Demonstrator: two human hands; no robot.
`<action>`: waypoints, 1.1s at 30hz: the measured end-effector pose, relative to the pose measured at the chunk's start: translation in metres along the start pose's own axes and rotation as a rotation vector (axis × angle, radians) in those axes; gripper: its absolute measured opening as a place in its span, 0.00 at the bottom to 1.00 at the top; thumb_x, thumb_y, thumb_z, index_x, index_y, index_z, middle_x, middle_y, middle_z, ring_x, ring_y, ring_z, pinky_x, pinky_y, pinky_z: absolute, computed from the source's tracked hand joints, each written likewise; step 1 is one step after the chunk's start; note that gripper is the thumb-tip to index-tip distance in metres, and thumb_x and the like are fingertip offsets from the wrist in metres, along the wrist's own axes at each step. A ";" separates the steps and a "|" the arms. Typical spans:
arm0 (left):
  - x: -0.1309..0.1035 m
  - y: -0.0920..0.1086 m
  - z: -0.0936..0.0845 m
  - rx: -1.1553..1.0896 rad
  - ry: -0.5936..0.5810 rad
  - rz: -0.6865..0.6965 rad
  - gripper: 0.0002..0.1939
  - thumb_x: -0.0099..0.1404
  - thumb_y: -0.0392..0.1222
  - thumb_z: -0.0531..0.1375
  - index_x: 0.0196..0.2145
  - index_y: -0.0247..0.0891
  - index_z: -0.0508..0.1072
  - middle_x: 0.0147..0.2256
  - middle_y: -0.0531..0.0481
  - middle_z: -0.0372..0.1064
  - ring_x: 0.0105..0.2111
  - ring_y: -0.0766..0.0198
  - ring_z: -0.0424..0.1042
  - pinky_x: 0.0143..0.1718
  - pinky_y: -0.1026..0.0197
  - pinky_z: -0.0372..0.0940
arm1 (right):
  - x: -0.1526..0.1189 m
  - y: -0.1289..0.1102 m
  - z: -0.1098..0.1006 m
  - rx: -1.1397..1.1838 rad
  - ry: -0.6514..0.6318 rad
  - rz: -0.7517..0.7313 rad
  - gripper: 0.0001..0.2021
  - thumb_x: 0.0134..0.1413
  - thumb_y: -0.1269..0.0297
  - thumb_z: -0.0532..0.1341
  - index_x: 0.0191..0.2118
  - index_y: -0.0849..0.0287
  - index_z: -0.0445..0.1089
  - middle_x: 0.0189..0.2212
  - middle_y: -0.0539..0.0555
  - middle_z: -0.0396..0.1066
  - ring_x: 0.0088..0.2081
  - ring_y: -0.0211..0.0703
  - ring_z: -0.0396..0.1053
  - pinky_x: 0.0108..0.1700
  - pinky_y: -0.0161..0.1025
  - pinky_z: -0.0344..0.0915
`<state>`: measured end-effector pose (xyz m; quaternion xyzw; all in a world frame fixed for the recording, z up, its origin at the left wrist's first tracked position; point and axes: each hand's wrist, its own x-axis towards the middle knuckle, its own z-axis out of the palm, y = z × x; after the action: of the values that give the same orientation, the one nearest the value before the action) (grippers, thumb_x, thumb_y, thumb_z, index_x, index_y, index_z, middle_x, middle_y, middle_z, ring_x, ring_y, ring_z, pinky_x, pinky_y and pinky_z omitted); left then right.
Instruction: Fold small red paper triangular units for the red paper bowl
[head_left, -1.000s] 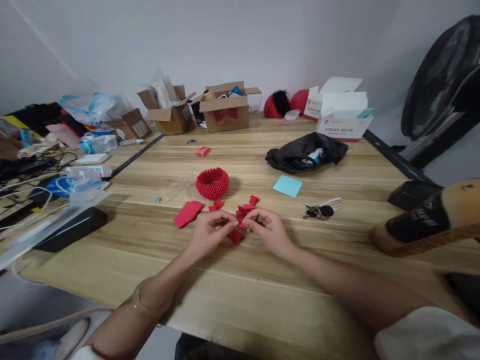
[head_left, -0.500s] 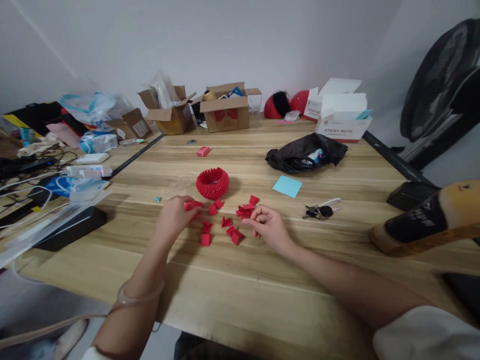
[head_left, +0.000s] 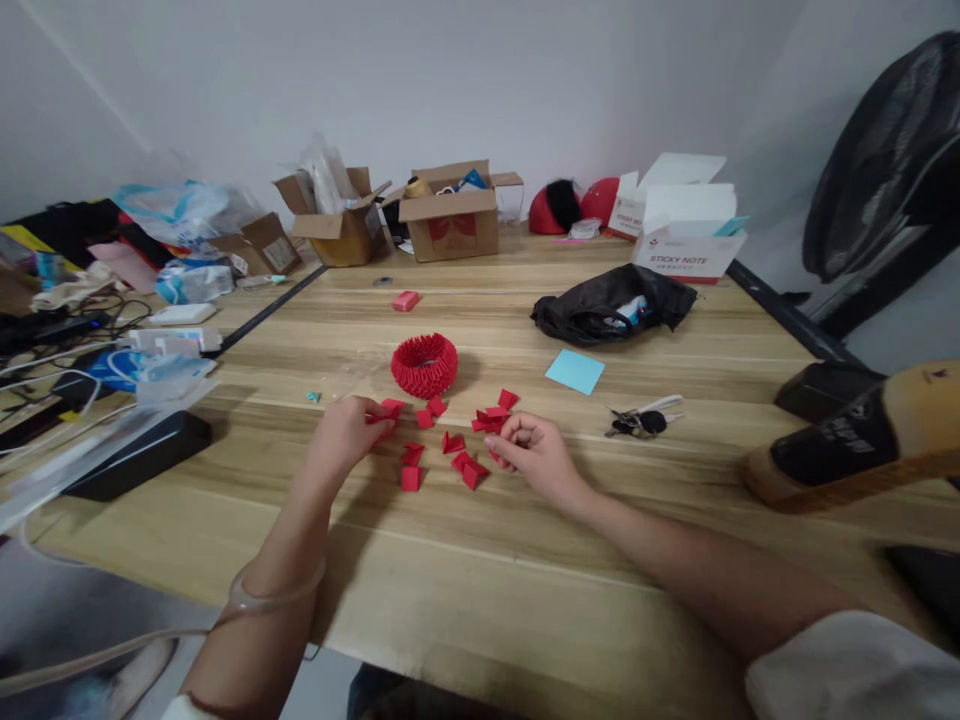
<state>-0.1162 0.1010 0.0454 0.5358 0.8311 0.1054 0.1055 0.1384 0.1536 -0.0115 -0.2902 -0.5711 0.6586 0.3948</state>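
Two bare hands rest low over a wooden table (head_left: pixel 570 580), well apart, with folded red paper pieces (head_left: pixel 410 479) scattered between them. The left hand (head_left: pixel 346 432) is on the stack of red paper slips (head_left: pixel 391 408), its fingers bent over the near left part of the stack. Its thumb and fingers overlap there, and I cannot tell whether they pinch a slip or only press on the stack. The right hand (head_left: pixel 535 455) is curled, thumb and forefinger drawn close together beside the right-hand cluster of folded pieces; a trace of red shows by the fingertips, but whether a piece is pinched I cannot tell.

Just beyond, slightly left of middle, stands a red bowl-shaped ring of interlocked paper units (head_left: pixel 424 366), upright on its base and touched by neither hand. Its place seems practical: near enough to reach, yet far enough that fingers can handle loose paper without knocking it. The pieces probably lie in the middle so either hand can get at them.

Farther right lie a light blue paper sheet (head_left: pixel 575 371), a bunch of keys (head_left: pixel 637 422) and a black bag (head_left: pixel 592 305), seemingly kept outside the handling area.
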 end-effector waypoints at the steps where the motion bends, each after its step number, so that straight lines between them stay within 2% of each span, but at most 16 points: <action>1: 0.000 0.000 -0.001 0.000 -0.008 -0.008 0.11 0.55 0.45 0.62 0.32 0.35 0.80 0.28 0.43 0.77 0.28 0.57 0.73 0.28 0.62 0.57 | 0.000 0.000 0.000 -0.003 0.002 -0.001 0.16 0.46 0.57 0.68 0.23 0.59 0.62 0.15 0.46 0.65 0.18 0.32 0.63 0.21 0.30 0.57; 4: 0.000 0.001 -0.003 0.009 -0.016 -0.010 0.12 0.54 0.45 0.63 0.30 0.34 0.79 0.25 0.44 0.75 0.26 0.58 0.71 0.27 0.62 0.55 | -0.001 0.000 0.000 -0.007 0.004 0.002 0.16 0.46 0.56 0.68 0.23 0.59 0.62 0.15 0.46 0.65 0.18 0.33 0.63 0.22 0.30 0.56; 7: 0.000 0.002 -0.004 0.036 0.026 0.036 0.13 0.60 0.43 0.57 0.25 0.34 0.78 0.22 0.45 0.73 0.25 0.59 0.70 0.27 0.61 0.54 | -0.001 0.000 0.000 -0.021 0.003 0.001 0.15 0.47 0.58 0.67 0.23 0.59 0.62 0.15 0.46 0.65 0.18 0.33 0.63 0.22 0.30 0.56; 9: -0.002 0.004 -0.004 0.029 0.126 0.075 0.13 0.60 0.40 0.54 0.25 0.35 0.77 0.24 0.45 0.74 0.26 0.59 0.71 0.28 0.62 0.55 | 0.000 0.000 0.000 -0.030 0.008 -0.007 0.15 0.47 0.58 0.67 0.23 0.58 0.62 0.15 0.46 0.65 0.18 0.33 0.63 0.22 0.31 0.56; 12: -0.009 0.013 -0.003 -0.088 0.343 0.163 0.10 0.58 0.42 0.58 0.25 0.36 0.75 0.24 0.48 0.75 0.26 0.60 0.72 0.29 0.63 0.59 | -0.001 0.000 0.001 -0.005 0.010 -0.011 0.15 0.46 0.58 0.68 0.22 0.58 0.63 0.15 0.46 0.66 0.18 0.33 0.63 0.22 0.31 0.57; 15: -0.021 0.027 0.005 -0.228 0.595 0.406 0.08 0.59 0.40 0.60 0.24 0.36 0.73 0.23 0.51 0.73 0.24 0.65 0.71 0.30 0.64 0.62 | -0.001 -0.001 0.003 0.032 -0.023 -0.014 0.14 0.46 0.56 0.68 0.23 0.60 0.68 0.17 0.49 0.69 0.20 0.33 0.64 0.24 0.33 0.62; 17: -0.030 0.039 0.013 -0.281 0.677 0.609 0.06 0.60 0.37 0.60 0.27 0.35 0.73 0.25 0.50 0.74 0.25 0.66 0.72 0.31 0.65 0.65 | -0.003 -0.001 0.004 0.034 -0.058 -0.016 0.13 0.47 0.56 0.67 0.24 0.60 0.72 0.20 0.51 0.72 0.21 0.34 0.66 0.26 0.34 0.65; 20: -0.043 0.057 0.028 -0.352 0.653 0.884 0.02 0.60 0.32 0.61 0.31 0.35 0.73 0.30 0.48 0.76 0.31 0.65 0.75 0.36 0.64 0.69 | -0.005 -0.002 0.005 0.037 -0.092 -0.023 0.11 0.47 0.56 0.67 0.29 0.60 0.77 0.24 0.53 0.75 0.25 0.37 0.70 0.30 0.37 0.69; 22: -0.049 0.066 0.035 -0.390 0.590 1.023 0.05 0.60 0.30 0.61 0.34 0.35 0.74 0.31 0.47 0.76 0.32 0.65 0.76 0.36 0.64 0.71 | -0.005 -0.003 0.004 0.034 -0.109 -0.043 0.11 0.47 0.57 0.68 0.32 0.59 0.78 0.27 0.53 0.76 0.27 0.38 0.71 0.33 0.37 0.69; 28: -0.051 0.071 0.039 -0.386 0.533 1.054 0.08 0.59 0.29 0.62 0.37 0.35 0.75 0.35 0.45 0.76 0.35 0.64 0.76 0.39 0.61 0.73 | -0.004 -0.005 0.003 0.085 -0.133 -0.085 0.10 0.51 0.58 0.66 0.37 0.57 0.78 0.35 0.53 0.77 0.35 0.40 0.72 0.40 0.38 0.69; 33: -0.051 0.069 0.040 -0.455 0.495 0.989 0.06 0.59 0.29 0.61 0.35 0.35 0.75 0.34 0.45 0.77 0.35 0.64 0.77 0.39 0.63 0.73 | -0.002 -0.003 0.004 0.148 -0.113 -0.073 0.13 0.44 0.62 0.70 0.39 0.55 0.77 0.36 0.52 0.77 0.36 0.40 0.72 0.41 0.38 0.70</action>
<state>-0.0238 0.0850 0.0302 0.7825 0.4397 0.4390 -0.0411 0.1363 0.1495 -0.0080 -0.2016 -0.5524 0.6996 0.4059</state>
